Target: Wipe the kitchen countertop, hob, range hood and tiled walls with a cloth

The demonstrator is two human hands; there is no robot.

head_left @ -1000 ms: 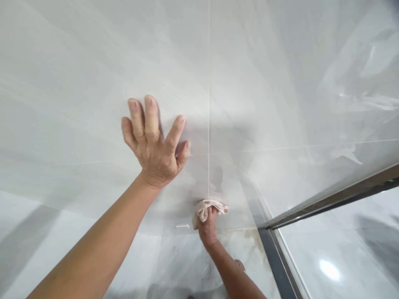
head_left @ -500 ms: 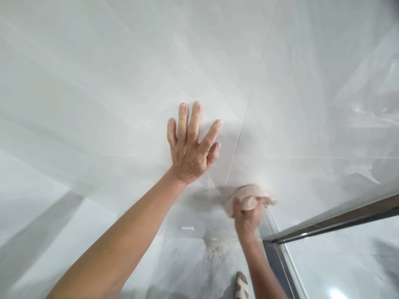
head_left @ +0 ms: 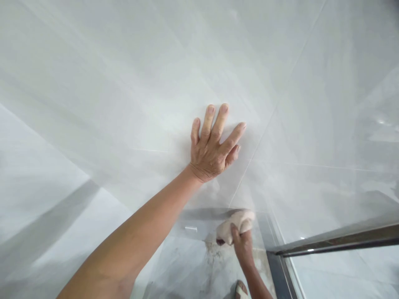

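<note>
1. Left hand (head_left: pixel 212 145) flat against the pale marble-look tile wall (head_left: pixel 124 83), fingers (head_left: pixel 220 118) spread wide and released, nothing in their grip.
2. Right hand (head_left: pixel 243 247) down low, fingers (head_left: pixel 235 234) clenched tight around a bunched pale pink cloth (head_left: pixel 237 224).
3. Cloth well below the left hand, right by the foot of the wall, contact with the surface impossible to tell from here.
4. Just under it, a brownish stain (head_left: pixel 213 249) on the marble-look floor tiles (head_left: pixel 183 270).
5. To the right of the cloth, a dark metal track (head_left: pixel 279 270), with a steel rail (head_left: pixel 336 245) running off to the right edge.
6. Right at the bottom, a sandal (head_left: pixel 241 289) just beside the right forearm.
</note>
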